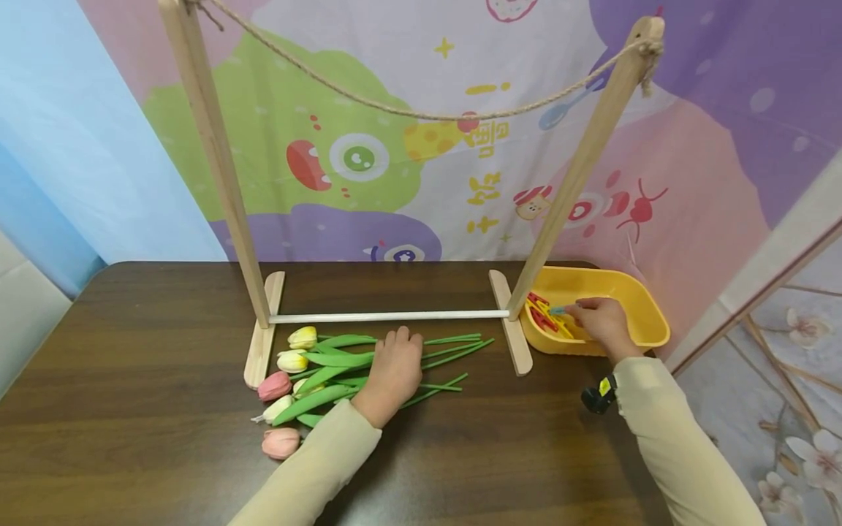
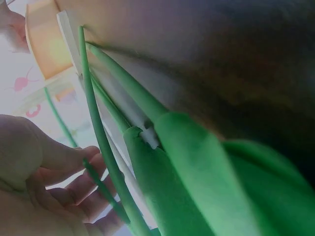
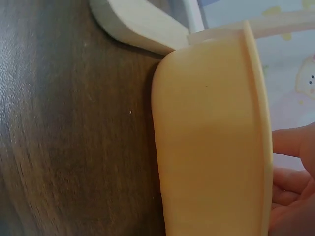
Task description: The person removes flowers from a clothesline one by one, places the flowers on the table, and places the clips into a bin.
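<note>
Several artificial tulips with green stems (image 1: 452, 357) lie on the table, their yellow, white and pink heads (image 1: 281, 443) toward the left. Over the stems, my left hand (image 1: 392, 376) pinches one tulip stem (image 2: 98, 179) between thumb and fingers, as the left wrist view shows. At the right, my right hand (image 1: 601, 323) pinches a light blue clothespin (image 1: 561, 310) above the yellow basin (image 1: 647, 321). Red and yellow clothespins (image 1: 543, 321) lie at the basin's left end. In the right wrist view the basin wall hides the right fingertips.
A wooden frame (image 1: 226, 172) stands behind the tulips, its feet (image 1: 259, 358) on the table. A sagging twine rope (image 1: 395, 109) joins its post tops, and a white rod (image 1: 388, 317) its bases. A cartoon-printed cloth (image 1: 368, 66) hangs behind. The brown table (image 1: 131, 438) extends left and forward.
</note>
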### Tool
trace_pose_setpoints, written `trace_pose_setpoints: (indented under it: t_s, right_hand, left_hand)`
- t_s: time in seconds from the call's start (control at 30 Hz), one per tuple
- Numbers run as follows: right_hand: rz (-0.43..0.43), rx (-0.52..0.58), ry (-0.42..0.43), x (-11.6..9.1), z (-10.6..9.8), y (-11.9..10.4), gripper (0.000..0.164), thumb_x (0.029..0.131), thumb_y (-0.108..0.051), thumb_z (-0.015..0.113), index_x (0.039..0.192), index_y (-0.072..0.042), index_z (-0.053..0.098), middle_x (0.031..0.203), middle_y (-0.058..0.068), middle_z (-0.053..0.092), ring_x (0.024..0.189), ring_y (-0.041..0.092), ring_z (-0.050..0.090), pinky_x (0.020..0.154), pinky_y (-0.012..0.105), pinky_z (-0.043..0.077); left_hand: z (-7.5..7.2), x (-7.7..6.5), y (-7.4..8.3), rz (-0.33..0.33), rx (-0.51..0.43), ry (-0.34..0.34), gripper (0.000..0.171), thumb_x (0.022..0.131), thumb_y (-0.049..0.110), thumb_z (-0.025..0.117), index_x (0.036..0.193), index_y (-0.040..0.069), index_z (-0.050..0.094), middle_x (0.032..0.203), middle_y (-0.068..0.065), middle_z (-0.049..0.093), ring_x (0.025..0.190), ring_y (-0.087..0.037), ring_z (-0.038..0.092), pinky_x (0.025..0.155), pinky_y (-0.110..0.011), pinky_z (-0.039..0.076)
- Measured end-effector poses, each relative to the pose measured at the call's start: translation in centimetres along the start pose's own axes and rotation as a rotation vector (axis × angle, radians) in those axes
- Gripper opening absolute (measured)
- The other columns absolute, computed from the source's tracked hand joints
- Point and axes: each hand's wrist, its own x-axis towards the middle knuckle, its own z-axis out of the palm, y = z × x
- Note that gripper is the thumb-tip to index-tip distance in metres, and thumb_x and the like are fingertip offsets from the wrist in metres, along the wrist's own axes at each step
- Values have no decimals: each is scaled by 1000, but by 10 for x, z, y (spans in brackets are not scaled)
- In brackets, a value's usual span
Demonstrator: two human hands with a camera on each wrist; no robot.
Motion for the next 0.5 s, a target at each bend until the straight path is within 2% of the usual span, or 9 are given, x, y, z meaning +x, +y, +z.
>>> trace_pose_setpoints:
  t_s: [0.2, 0.4, 0.5]
  right_hand:
    - [-47, -153, -35, 0, -1, -4, 50, 93, -30, 54, 122, 12, 53, 116, 28, 55, 93, 33, 52, 81, 39, 49]
    - [-97, -242, -53, -2, -2, -5, 46, 87, -26, 60, 108, 15, 57, 101, 27, 60, 83, 31, 54, 73, 38, 48]
    - [-102, -268, -66, -1, -2, -4, 47, 85, -25, 63, 107, 15, 57, 103, 28, 60, 84, 32, 55, 75, 40, 48]
  left_hand:
    - [0, 0, 0, -12, 13, -20, 21, 85, 3, 62, 106, 1, 60, 99, -15, 55, 88, -31, 53, 78, -45, 45]
    - [1, -1, -2, -26, 0, -49, 25, 84, 5, 62, 109, 0, 59, 101, -16, 56, 90, -32, 55, 79, -46, 46]
    - [1, -1, -3, -28, -13, -63, 24, 84, 5, 62, 107, 0, 59, 101, -16, 56, 90, -32, 54, 79, -46, 46]
